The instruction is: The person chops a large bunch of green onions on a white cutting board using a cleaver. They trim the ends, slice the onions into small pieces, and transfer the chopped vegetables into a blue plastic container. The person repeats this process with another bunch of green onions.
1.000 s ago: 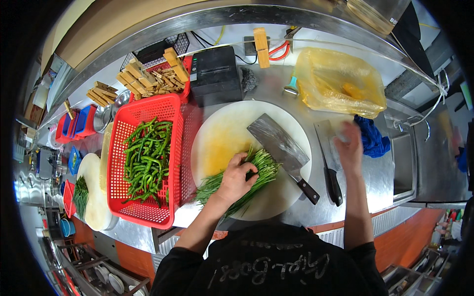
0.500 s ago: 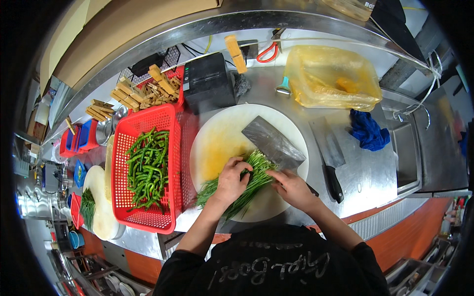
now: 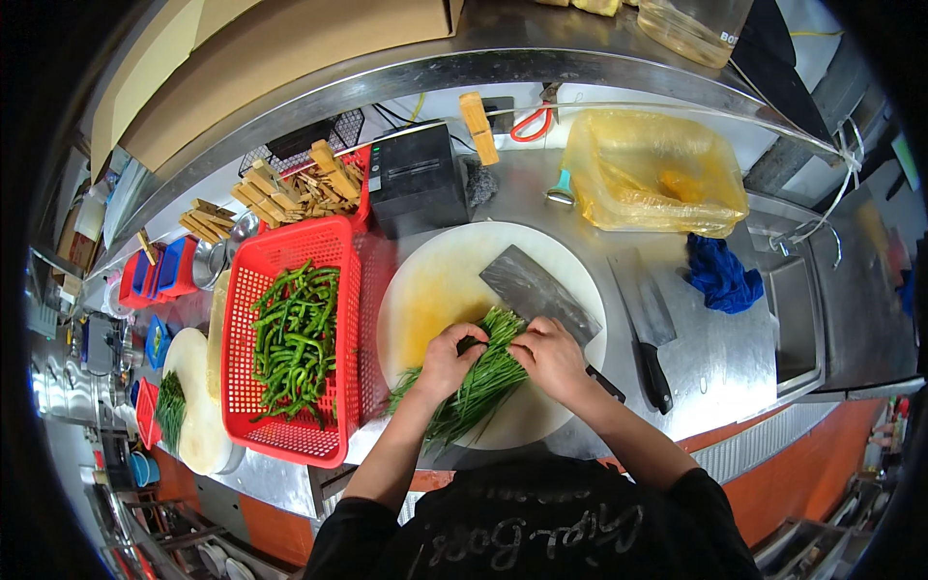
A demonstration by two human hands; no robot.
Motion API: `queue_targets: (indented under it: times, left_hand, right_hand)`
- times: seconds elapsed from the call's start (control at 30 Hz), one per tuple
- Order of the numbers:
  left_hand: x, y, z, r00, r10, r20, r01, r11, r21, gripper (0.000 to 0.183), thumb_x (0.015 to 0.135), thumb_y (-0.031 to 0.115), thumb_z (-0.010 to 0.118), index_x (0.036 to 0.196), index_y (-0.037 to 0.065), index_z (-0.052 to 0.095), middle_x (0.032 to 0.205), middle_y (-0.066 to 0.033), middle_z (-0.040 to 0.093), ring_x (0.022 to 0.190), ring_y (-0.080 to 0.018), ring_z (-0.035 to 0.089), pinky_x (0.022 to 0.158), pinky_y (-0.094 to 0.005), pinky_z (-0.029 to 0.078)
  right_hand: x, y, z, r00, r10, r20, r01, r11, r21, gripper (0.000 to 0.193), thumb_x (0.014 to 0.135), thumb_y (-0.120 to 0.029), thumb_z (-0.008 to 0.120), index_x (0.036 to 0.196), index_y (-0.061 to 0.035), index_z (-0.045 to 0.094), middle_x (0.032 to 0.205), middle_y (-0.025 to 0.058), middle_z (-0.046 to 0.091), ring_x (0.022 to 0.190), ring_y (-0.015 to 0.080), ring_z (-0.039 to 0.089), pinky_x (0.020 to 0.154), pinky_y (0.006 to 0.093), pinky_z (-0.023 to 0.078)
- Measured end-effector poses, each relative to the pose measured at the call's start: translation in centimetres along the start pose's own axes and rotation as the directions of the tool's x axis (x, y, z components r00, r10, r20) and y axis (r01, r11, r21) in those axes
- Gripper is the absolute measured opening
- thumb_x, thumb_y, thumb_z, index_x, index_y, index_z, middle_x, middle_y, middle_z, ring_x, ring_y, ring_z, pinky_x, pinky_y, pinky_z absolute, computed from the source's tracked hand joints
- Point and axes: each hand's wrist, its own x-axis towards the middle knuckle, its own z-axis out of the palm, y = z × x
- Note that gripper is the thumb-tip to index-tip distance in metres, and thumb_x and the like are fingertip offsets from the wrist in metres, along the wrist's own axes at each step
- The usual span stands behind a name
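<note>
A bundle of long thin chives [image 3: 474, 391] lies across the round white cutting board [image 3: 414, 280], with its pale ends away from me. My left hand [image 3: 450, 362] is curled round the bundle's left side, near those ends. From the right, my right hand [image 3: 553, 354] is closed against the other side, fingertips on the stalks. Just beyond it a wide cleaver [image 3: 541, 292] rests flat on the board; its black handle pokes out past my right wrist. Part of the bundle is hidden by both hands.
Left of the board stands a red basket [image 3: 351, 387] of green peppers [image 3: 298, 338]. To the right lie a second knife [image 3: 646, 314] and a blue cloth [image 3: 721, 275]. Behind are a black printer [image 3: 418, 184], clothespins [image 3: 280, 191] and a yellow plastic-covered container [image 3: 652, 174].
My right hand has moved left and up along the bundle, and its fingers have closed in on the stalks. My left hand stays on the bundle. The whole view has shifted slightly downward.
</note>
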Motion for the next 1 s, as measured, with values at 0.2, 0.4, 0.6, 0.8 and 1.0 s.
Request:
queue_targets:
  times: [0.2,0.4,0.6,0.8,1.0]
  left_hand:
    - [-0.1,-0.6,0.1,1.0,-0.029,0.009,0.029,0.997,-0.066,0.014,0.076,0.002,0.066,0.089,0.005,0.061,0.08,-0.0031,0.059,0.071,-0.0107,0.052,0.068,-0.0247,0.045]
    - [-0.2,-0.5,0.0,1.0,-0.013,-0.011,0.013,0.998,-0.069,0.021,0.075,0.003,0.068,0.094,0.006,0.06,0.082,-0.0052,0.059,0.073,-0.0137,0.054,0.07,-0.026,0.045]
    - [-0.5,2.0,-0.1,0.994,0.057,-0.091,-0.03,0.962,0.27,0.04,0.073,0.014,0.071,0.109,0.009,0.056,0.103,-0.0113,0.056,0.095,-0.0282,0.052,0.087,-0.0354,0.042]
    - [-0.3,2.4,0.4,0.996,0.083,0.018,-0.08,0.851,0.518,0.056,0.074,0.025,0.071,0.12,0.006,0.047,0.112,-0.0164,0.051,0.105,-0.0342,0.046,0.092,-0.0391,0.039]
    - [-0.6,2.7,1.1,1.0,0.004,0.008,-0.007,0.924,0.383,0.049,0.076,0.02,0.069,0.117,0.005,0.048,0.111,-0.0158,0.055,0.104,-0.0331,0.051,0.09,-0.0388,0.041]
  right_hand:
    - [0.9,0.0,1.8,0.977,0.204,0.056,-0.205,0.978,0.022,0.014,0.071,-0.023,0.069,0.075,-0.0101,0.068,0.079,0.0071,0.056,0.079,0.0266,0.057,0.07,0.0386,0.047]
    - [0.9,1.4,1.9,0.933,0.357,0.05,-0.36,0.915,0.182,0.013,0.073,-0.021,0.066,0.074,-0.0083,0.066,0.077,0.0097,0.058,0.071,0.0294,0.059,0.065,0.039,0.048]
    - [-0.6,2.5,-0.7,0.931,0.364,0.026,-0.355,0.889,0.289,0.007,0.076,-0.014,0.065,0.081,-0.0091,0.065,0.08,0.0078,0.06,0.069,0.0237,0.06,0.063,0.0337,0.048]
    - [-1.7,3.5,-0.5,0.955,0.294,0.05,-0.298,0.934,0.195,0.009,0.076,-0.013,0.065,0.084,-0.01,0.064,0.083,0.008,0.059,0.072,0.0245,0.06,0.065,0.0353,0.048]
    - [-1.1,3.4,-0.3,0.944,0.326,0.05,-0.33,0.928,0.175,0.009,0.077,-0.012,0.066,0.085,-0.0084,0.064,0.083,0.0084,0.057,0.073,0.024,0.059,0.065,0.0329,0.048]
